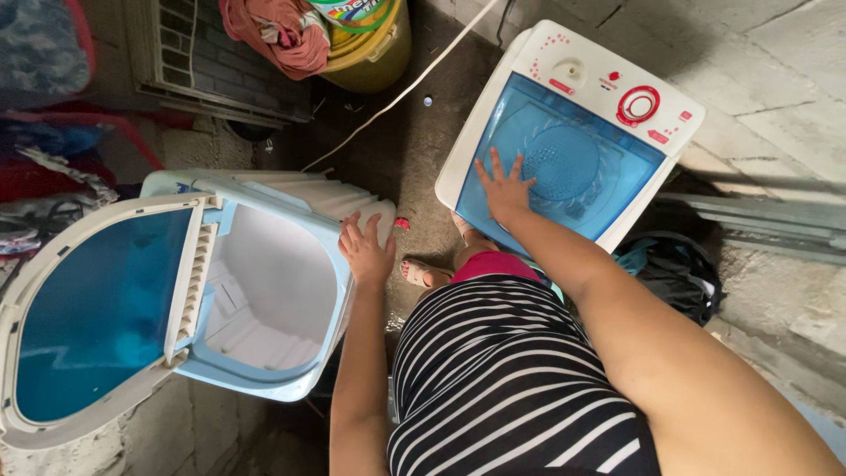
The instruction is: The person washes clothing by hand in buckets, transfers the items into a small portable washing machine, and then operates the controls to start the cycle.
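Head view, looking down: left hand rests flat, fingers spread, on the rim of an open, empty tub, steadying it. Right hand presses flat, fingers apart, on the washer's closed blue lid.
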